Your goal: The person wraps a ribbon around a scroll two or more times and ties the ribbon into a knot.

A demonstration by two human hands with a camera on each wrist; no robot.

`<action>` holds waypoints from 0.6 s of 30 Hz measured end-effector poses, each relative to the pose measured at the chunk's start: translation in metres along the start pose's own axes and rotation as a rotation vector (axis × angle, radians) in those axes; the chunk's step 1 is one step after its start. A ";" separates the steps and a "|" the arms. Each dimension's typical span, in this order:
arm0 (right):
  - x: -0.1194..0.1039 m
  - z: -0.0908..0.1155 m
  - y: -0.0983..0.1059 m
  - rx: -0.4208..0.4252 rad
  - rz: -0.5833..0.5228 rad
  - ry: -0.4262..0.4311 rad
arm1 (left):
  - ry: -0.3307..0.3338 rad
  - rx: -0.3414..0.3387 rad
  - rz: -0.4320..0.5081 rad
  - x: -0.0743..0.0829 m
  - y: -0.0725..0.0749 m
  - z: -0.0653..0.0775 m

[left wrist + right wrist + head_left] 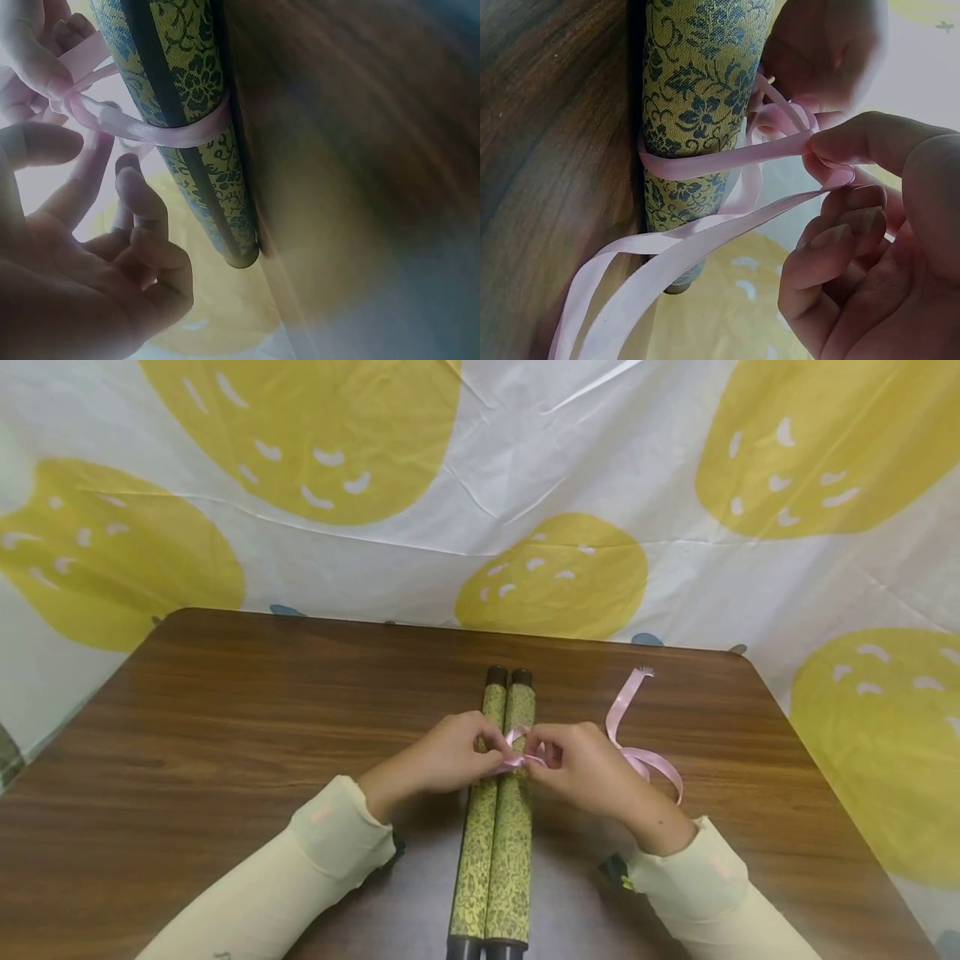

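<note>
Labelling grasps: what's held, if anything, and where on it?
The right hand pinches the pink ribbon partway along, just above the two rolls; whether the left hand grips it can't be told.

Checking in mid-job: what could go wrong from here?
The shiny, flat pink fabric ribbon might slip from the pinching right hand. The two yellow-green, dark-patterned, fabric-covered cylinders lie side by side, so uneven pulling could shift them. The ribbon's long loose tail, lying beyond the right hand, may snag or twist.
</note>
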State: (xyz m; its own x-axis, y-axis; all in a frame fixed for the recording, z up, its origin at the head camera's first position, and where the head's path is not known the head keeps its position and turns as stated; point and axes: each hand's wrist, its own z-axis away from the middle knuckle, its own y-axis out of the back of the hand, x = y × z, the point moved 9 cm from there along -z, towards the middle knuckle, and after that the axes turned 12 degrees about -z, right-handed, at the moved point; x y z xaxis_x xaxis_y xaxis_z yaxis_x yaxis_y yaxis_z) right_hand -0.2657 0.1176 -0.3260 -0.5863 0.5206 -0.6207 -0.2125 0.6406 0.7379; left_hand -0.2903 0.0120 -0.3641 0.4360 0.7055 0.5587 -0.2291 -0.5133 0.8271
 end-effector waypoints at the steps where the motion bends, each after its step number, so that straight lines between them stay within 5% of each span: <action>1: 0.000 0.000 0.000 0.001 0.002 -0.005 | -0.006 -0.011 -0.002 0.001 -0.001 0.000; 18: 0.000 -0.001 -0.001 0.015 0.047 -0.004 | -0.111 -0.090 0.023 0.009 -0.011 0.003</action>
State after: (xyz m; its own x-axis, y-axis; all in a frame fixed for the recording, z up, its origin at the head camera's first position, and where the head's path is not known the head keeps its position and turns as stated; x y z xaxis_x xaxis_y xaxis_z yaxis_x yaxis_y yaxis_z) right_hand -0.2662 0.1168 -0.3268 -0.5921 0.5528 -0.5863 -0.1730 0.6235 0.7625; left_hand -0.2814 0.0226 -0.3686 0.5223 0.6332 0.5712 -0.3153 -0.4790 0.8193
